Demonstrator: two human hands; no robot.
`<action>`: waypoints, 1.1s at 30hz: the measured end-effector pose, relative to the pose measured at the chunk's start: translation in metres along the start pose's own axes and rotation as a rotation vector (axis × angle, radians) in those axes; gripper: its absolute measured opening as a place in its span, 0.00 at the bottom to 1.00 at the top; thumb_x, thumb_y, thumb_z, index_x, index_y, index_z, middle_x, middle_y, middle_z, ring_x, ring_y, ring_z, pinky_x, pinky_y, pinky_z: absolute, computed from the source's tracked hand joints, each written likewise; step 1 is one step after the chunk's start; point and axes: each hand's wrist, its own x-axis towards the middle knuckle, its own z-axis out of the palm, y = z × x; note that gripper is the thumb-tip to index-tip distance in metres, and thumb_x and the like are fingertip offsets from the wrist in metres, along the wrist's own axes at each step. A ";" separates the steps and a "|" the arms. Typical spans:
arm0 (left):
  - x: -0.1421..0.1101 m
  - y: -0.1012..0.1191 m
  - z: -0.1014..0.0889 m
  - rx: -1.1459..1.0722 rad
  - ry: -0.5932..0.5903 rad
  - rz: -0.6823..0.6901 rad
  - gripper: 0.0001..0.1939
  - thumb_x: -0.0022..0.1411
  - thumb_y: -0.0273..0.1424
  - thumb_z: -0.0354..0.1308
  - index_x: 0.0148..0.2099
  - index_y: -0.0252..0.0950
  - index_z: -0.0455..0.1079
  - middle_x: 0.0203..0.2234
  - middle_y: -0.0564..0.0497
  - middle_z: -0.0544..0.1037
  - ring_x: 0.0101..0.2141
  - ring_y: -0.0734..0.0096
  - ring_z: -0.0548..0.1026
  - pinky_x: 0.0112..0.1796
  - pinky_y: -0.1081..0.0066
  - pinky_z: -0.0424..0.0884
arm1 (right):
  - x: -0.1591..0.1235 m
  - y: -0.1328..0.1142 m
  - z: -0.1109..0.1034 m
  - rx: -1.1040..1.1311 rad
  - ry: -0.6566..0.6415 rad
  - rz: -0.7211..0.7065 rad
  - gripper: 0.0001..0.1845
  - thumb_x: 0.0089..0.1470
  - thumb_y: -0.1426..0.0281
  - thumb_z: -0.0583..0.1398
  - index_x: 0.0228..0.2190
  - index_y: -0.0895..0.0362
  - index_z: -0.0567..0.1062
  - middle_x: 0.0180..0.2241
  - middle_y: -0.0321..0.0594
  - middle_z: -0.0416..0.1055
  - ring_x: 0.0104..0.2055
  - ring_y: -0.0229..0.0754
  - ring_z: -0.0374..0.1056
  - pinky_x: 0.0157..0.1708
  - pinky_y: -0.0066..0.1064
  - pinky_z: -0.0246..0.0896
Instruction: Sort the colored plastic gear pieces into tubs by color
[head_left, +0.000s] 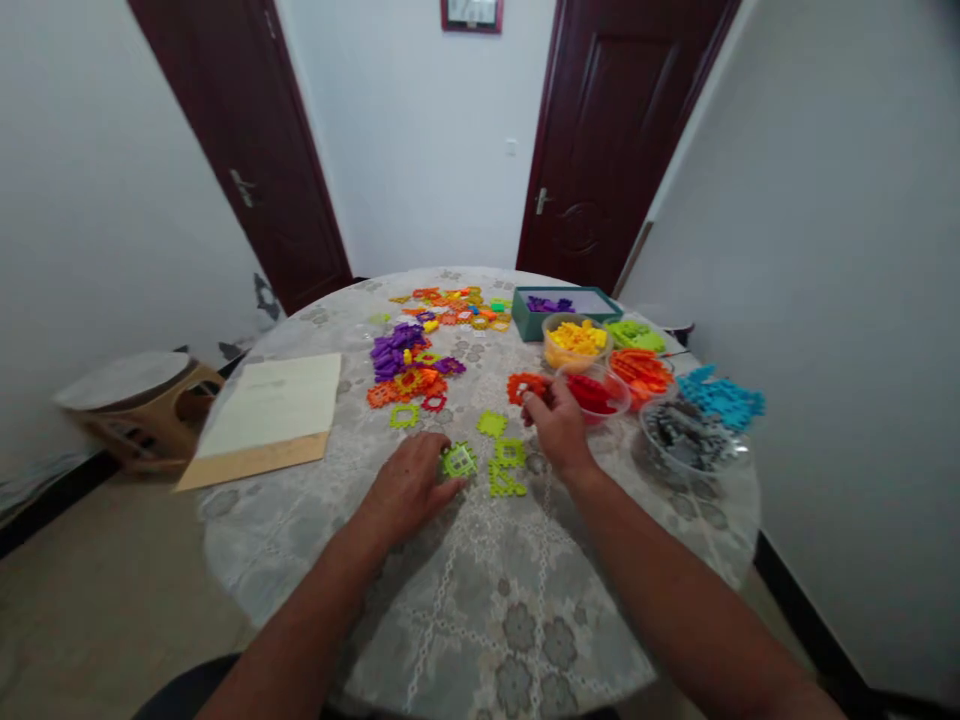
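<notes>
My right hand (pixel 559 425) is closed on an orange plastic interlocking piece (pixel 525 386), beside the clear tub of red pieces (pixel 592 392). Whether more than one orange piece is in the grip, I cannot tell. Lower on the left, my left hand (pixel 409 485) has its thumb and fingers around a light green interlocking piece (pixel 459 460) with a window-like middle, low over the tablecloth. Between the hands lie a solid green square (pixel 493 424), a green frame piece (pixel 510 453) and a green triangular-looking piece (pixel 506 481).
Purple pieces (pixel 397 350) are heaped left of centre, mixed pieces (pixel 457 308) behind. At right stand a green box (pixel 529 324) and tubs of yellow pieces (pixel 576 338), orange pieces (pixel 641 372) and grey pieces (pixel 688 432), near blue pieces (pixel 721 397). Paper (pixel 289 400) lies left.
</notes>
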 end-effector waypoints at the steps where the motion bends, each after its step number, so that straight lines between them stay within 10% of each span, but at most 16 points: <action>1: 0.008 0.002 0.007 0.002 0.007 0.034 0.20 0.64 0.39 0.63 0.55 0.38 0.69 0.49 0.41 0.77 0.51 0.51 0.74 0.52 0.55 0.71 | 0.001 -0.007 -0.003 -0.062 -0.026 -0.051 0.17 0.56 0.63 0.63 0.46 0.55 0.75 0.33 0.35 0.75 0.31 0.39 0.70 0.32 0.31 0.66; 10: 0.022 -0.015 0.046 -0.023 0.108 0.172 0.22 0.63 0.38 0.65 0.56 0.36 0.71 0.50 0.41 0.78 0.52 0.49 0.74 0.56 0.50 0.70 | 0.049 -0.092 -0.123 -0.750 0.020 -0.336 0.18 0.59 0.64 0.62 0.50 0.55 0.79 0.42 0.43 0.79 0.39 0.45 0.72 0.42 0.37 0.66; 16: 0.021 -0.021 0.050 -0.042 0.158 0.199 0.22 0.63 0.39 0.65 0.56 0.37 0.71 0.50 0.42 0.79 0.52 0.50 0.75 0.55 0.51 0.71 | 0.111 -0.085 -0.209 -1.277 -0.197 -0.150 0.15 0.55 0.71 0.61 0.44 0.58 0.81 0.35 0.43 0.79 0.34 0.42 0.70 0.35 0.30 0.60; 24: 0.021 -0.024 0.052 -0.044 0.165 0.191 0.21 0.63 0.39 0.66 0.56 0.39 0.72 0.50 0.43 0.79 0.52 0.52 0.75 0.56 0.53 0.71 | 0.122 -0.038 -0.232 -1.388 -0.365 -0.004 0.15 0.53 0.74 0.64 0.44 0.57 0.82 0.43 0.45 0.82 0.41 0.44 0.75 0.41 0.28 0.64; 33: 0.022 -0.023 0.050 -0.055 0.152 0.204 0.20 0.63 0.38 0.66 0.55 0.39 0.72 0.50 0.43 0.79 0.52 0.52 0.75 0.56 0.52 0.70 | 0.112 -0.043 -0.233 -1.306 -0.433 -0.043 0.14 0.59 0.70 0.62 0.46 0.56 0.82 0.47 0.45 0.82 0.46 0.45 0.76 0.47 0.31 0.68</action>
